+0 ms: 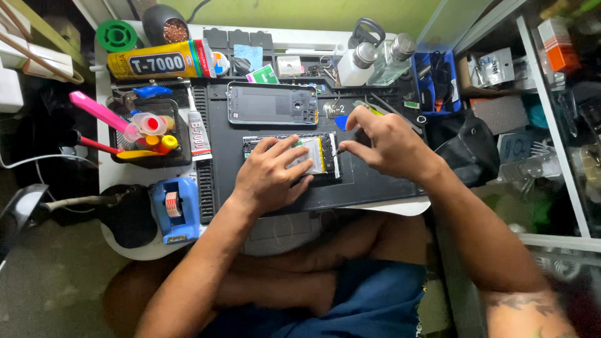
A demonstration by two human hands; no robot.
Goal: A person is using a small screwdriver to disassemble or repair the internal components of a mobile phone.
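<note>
The opened phone (316,156) lies on the dark work mat (375,184) straight ahead of me, long axis running left to right. My left hand (272,172) presses flat and open across it; my right hand (382,141), at its right end, pinches a thin tool (339,151) toward the phone's edge.

Phone repair bench: glue tubes (156,62), opened phone (300,156)

The left hand (270,178) presses flat on an opened phone (313,156) (on a dark mat (375,184)) while the right hand (385,143) pinches a thin tool (339,151).
</note>
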